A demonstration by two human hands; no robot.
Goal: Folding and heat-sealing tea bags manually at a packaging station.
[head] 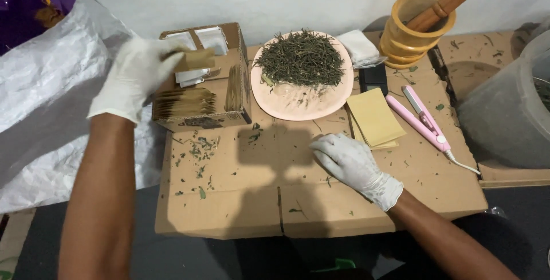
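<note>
The left hand [137,76] pinches a small brown paper packet [195,59] between gloved fingertips, just above the cardboard box [200,116] of stacked packets. It looks light, thin and easily creased, probably best held by its edge. The right hand [349,162] rests flat, fingers loosely spread, beside yellow sheets [375,116].

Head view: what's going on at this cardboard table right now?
A person in white gloves works over flattened cardboard. The left hand holds a small brown packet above an open box of packets. The right hand rests on the cardboard beside yellow sachets. A pink plate holds dried herbs.
</note>
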